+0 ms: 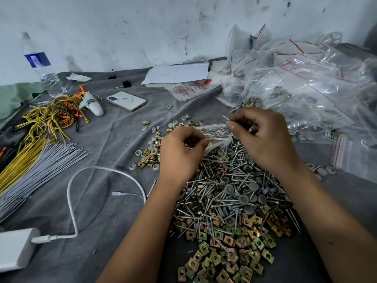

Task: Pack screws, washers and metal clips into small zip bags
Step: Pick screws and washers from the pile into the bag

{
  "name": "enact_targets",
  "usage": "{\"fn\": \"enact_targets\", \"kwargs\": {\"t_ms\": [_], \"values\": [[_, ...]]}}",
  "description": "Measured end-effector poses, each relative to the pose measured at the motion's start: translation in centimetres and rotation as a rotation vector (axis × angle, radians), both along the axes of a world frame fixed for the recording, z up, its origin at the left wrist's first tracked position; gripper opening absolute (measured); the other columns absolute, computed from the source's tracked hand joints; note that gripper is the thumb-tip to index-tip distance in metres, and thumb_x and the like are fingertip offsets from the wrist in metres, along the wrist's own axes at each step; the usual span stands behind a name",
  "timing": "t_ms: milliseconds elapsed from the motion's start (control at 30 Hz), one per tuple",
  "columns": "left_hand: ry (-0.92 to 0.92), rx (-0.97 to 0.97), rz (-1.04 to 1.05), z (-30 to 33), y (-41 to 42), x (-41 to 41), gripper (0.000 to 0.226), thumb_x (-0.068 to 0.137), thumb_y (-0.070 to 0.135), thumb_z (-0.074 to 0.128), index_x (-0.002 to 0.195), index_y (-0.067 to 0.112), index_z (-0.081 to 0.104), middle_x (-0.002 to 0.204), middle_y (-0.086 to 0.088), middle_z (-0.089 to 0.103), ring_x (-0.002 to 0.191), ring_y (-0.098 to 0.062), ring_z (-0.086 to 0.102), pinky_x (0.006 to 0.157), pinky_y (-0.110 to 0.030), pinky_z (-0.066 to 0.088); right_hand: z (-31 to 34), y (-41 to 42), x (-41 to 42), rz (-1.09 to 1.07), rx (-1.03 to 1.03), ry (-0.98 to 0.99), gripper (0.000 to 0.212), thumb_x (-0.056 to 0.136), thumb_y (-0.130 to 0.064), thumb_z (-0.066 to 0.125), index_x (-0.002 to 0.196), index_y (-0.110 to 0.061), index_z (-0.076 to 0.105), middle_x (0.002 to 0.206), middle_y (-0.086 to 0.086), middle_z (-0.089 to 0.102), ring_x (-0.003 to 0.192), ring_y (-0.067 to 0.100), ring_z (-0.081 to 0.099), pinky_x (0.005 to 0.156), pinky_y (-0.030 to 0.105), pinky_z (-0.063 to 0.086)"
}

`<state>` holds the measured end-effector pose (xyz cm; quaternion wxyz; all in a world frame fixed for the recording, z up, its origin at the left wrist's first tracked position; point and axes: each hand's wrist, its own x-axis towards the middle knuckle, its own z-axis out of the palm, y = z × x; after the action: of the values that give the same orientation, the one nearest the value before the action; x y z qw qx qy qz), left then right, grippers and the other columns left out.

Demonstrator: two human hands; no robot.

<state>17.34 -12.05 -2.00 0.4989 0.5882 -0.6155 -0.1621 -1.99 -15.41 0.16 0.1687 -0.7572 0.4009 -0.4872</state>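
Holding zip bag [216,135] — screws inside.

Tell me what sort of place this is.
Probably a small informal packing bench, workshop or home, not a factory line. A grey cloth covers the table beneath a loose heap of screws and clips, zip bags pile against a scuffed wall, and a phone lies among them.
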Motion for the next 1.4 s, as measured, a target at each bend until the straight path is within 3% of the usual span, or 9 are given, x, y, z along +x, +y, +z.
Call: {"fn": "enact_targets", "kwargs": {"t_ms": [333, 500, 700, 800, 867, 1000, 1133, 1233, 1400], "values": [[0.194, 0.057, 0.011, -0.4, -0.5, 1.0, 0.014, 0.090, 0.014, 0.078, 0.080, 0.020, 0.072, 0.064, 0.011, 0.065, 0.057, -0.008, 0.056, 0.053, -0.029, 0.045, 0.0, 0.2, 0.2, 0.017, 0.045, 0.007, 0.009, 0.086, -0.017, 0.082, 0.093, -0.014, 0.077, 0.080, -0.008, 0.071, 0.073, 0.008, 0.067, 0.063, 0.019, 0.055], [0.224, 0.053, -0.002, -0.6, -0.8, 1.2, 0.009, 0.093, 0.016, 0.075, 0.086, 0.018, 0.071, 0.076, -0.003, 0.074, 0.077, -0.032, 0.073, 0.074, -0.055, 0.061, 0.3, 0.4, 0.2, 0.085, -0.030, 0.034, 0.007, 0.087, -0.012, 0.080, 0.094, -0.011, 0.078, 0.086, -0.008, 0.070, 0.078, 0.007, 0.067, 0.070, 0.032, 0.059], [0.158, 0.021, 0.002, -0.6, -0.7, 1.1, 0.010, 0.091, 0.019, 0.077, 0.083, 0.023, 0.070, 0.076, 0.003, 0.073, 0.073, -0.025, 0.073, 0.071, -0.051, 0.061, -0.2, 0.9, 1.0, 0.161, -0.080, 0.058, 0.017, 0.081, -0.010, 0.085, 0.097, -0.014, 0.078, 0.090, -0.010, 0.073, 0.078, 0.007, 0.070, 0.067, 0.029, 0.060], [0.053, -0.009, 0.040, -0.5, -0.6, 1.0, 0.010, 0.089, 0.019, 0.077, 0.082, 0.023, 0.071, 0.076, 0.008, 0.071, 0.070, -0.018, 0.070, 0.068, -0.047, 0.059, -0.8, 0.4, 1.3, 0.156, -0.034, 0.227, 0.018, 0.080, -0.013, 0.087, 0.095, -0.021, 0.080, 0.088, -0.011, 0.073, 0.072, -0.001, 0.064, 0.067, 0.014, 0.050], [-0.018, -0.017, 0.076, -0.4, -0.4, 0.8, 0.012, 0.088, 0.019, 0.077, 0.081, 0.024, 0.070, 0.073, 0.009, 0.070, 0.062, -0.014, 0.068, 0.062, -0.043, 0.058, -1.1, -0.1, 1.3, 0.093, -0.008, 0.333, 0.021, 0.081, -0.014, 0.085, 0.098, -0.024, 0.081, 0.090, -0.009, 0.075, 0.072, -0.002, 0.061, 0.069, 0.013, 0.044], [-0.068, -0.013, 0.039, 0.0, -0.1, 0.2, 0.016, 0.090, 0.028, 0.075, 0.076, 0.025, 0.069, 0.067, 0.010, 0.070, 0.059, -0.013, 0.069, 0.057, -0.041, 0.057, -1.5, -0.2, 1.6, 0.028, 0.097, 0.264, 0.025, 0.082, -0.012, 0.084, 0.101, -0.026, 0.077, 0.090, -0.013, 0.074, 0.079, -0.003, 0.069, 0.075, 0.019, 0.057], [0.147, -0.010, -0.004, 0.1, 0.1, -0.1, 0.034, 0.100, 0.041, 0.061, 0.074, 0.020, 0.070, 0.067, -0.001, 0.073, 0.050, -0.018, 0.071, 0.047, -0.046, 0.055, -1.6, -0.3, 1.7, 0.037, 0.178, 0.226, 0.023, 0.082, -0.009, 0.084, 0.096, -0.025, 0.075, 0.091, -0.011, 0.075, 0.084, -0.003, 0.070, 0.081, 0.023, 0.060], [0.304, 0.014, 0.096, -0.4, -0.3, 0.6, 0.041, 0.101, 0.040, 0.054, 0.073, 0.016, 0.070, 0.068, -0.006, 0.072, 0.050, -0.023, 0.068, 0.053, -0.048, 0.055, -1.5, -0.5, 1.4, -0.005, 0.163, 0.273, 0.016, 0.086, -0.019, 0.082, 0.101, -0.025, 0.081, 0.094, -0.010, 0.077, 0.077, -0.010, 0.062, 0.072, 0.001, 0.046], [0.514, 0.057, 0.248, -0.6, -0.7, 1.7, 0.044, 0.105, 0.031, 0.050, 0.071, 0.013, 0.070, 0.062, -0.015, 0.069, 0.050, -0.029, 0.063, 0.049, -0.037, 0.051, -1.2, -0.8, 0.7, -0.036, 0.159, 0.284, 0.019, 0.091, -0.016, 0.076, 0.109, -0.023, 0.080, 0.102, -0.006, 0.077, 0.076, -0.010, 0.057, 0.068, -0.006, 0.036]]}}
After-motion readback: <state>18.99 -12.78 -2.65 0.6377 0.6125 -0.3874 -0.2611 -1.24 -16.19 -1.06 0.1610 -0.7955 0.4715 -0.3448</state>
